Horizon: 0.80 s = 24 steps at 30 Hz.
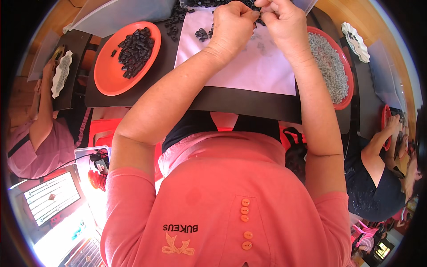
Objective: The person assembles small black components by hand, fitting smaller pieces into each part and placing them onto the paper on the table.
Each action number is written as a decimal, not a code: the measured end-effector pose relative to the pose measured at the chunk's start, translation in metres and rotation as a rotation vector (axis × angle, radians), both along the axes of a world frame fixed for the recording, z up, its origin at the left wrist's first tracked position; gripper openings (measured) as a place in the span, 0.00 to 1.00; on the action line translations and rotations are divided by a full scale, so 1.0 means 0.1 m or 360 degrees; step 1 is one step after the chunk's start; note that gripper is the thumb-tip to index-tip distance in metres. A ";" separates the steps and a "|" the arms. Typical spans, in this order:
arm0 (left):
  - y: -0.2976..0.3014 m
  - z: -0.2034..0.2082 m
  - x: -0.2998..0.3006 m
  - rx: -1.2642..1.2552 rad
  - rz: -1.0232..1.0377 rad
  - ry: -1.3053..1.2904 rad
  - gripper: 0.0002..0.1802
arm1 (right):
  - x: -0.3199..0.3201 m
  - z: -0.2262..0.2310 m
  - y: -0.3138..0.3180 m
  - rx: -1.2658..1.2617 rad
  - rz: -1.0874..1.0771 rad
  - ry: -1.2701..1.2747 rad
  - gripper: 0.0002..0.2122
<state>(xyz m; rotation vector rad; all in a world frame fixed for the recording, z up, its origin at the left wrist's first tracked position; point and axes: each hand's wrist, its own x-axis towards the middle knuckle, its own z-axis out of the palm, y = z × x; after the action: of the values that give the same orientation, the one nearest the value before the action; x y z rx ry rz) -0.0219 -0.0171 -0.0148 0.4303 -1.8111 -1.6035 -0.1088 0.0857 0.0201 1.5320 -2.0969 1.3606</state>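
Observation:
Both my hands are raised close together over a white cloth (249,75) on the dark table. My left hand (233,26) is closed in a pinch, thumb against fingers. Facing it, my right hand (284,26) is pinched too. What their fingertips hold is too small and too covered to make out; dark bits show between and behind them. A few small black plastic parts (202,34) lie on the cloth beside my left hand. More of these parts are heaped past the cloth's far edge, partly hidden by my hands.
An orange-red plate (106,73) with finished-looking black parts (135,51) stands at left. At right, a red plate (348,91) holds many small grey pieces (329,66). A translucent bin (120,18) sits at the far left. People work at tables on both sides.

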 end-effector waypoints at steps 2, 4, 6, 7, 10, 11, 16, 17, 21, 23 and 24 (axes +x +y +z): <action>0.01 0.01 0.00 -0.0074 0.0038 -0.0005 0.09 | -0.05 -0.09 -0.04 -0.0103 0.0079 -0.0055 0.10; 0.01 -0.03 -0.01 0.0007 0.0103 0.0064 0.09 | -0.05 -0.12 -0.06 -0.0204 0.0160 -0.0113 0.10; 0.00 -0.05 -0.01 -0.0089 0.0131 0.0080 0.09 | -0.04 -0.12 -0.08 -0.0162 0.0102 -0.0145 0.10; -0.01 -0.07 0.00 -0.0183 0.0159 0.0092 0.09 | -0.02 -0.12 -0.08 -0.0164 0.0106 -0.0144 0.10; 0.00 -0.10 -0.02 -0.0570 0.0367 0.0095 0.08 | 0.04 -0.11 -0.06 -0.0146 0.0067 -0.0072 0.10; 0.01 -0.10 -0.03 -0.0570 0.0365 0.0099 0.08 | 0.03 -0.15 -0.06 -0.0182 0.0038 0.0047 0.10; 0.03 -0.13 -0.08 -0.0300 0.0425 -0.0065 0.13 | 0.06 -0.20 -0.08 -0.0227 -0.0020 0.0304 0.09; 0.02 -0.13 -0.08 -0.0302 0.0428 -0.0059 0.13 | 0.07 -0.21 -0.10 -0.0260 -0.0029 0.0334 0.09; 0.00 -0.11 -0.05 -0.0166 0.0402 -0.0008 0.13 | 0.06 -0.29 -0.11 -0.0174 -0.0029 0.0285 0.13; 0.00 -0.09 -0.05 -0.0079 0.0390 0.0000 0.13 | 0.05 -0.31 -0.13 -0.0223 -0.0037 0.0352 0.15; 0.00 -0.08 -0.05 0.0159 0.0315 0.0040 0.12 | 0.06 -0.31 -0.14 -0.0272 -0.0047 0.0415 0.16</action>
<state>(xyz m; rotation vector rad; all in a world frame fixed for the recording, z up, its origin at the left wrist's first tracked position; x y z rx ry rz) -0.0269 -0.0167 -0.0230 0.6122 -1.6205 -1.5582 -0.1032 0.0719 -0.0110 1.5108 -1.7928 1.2201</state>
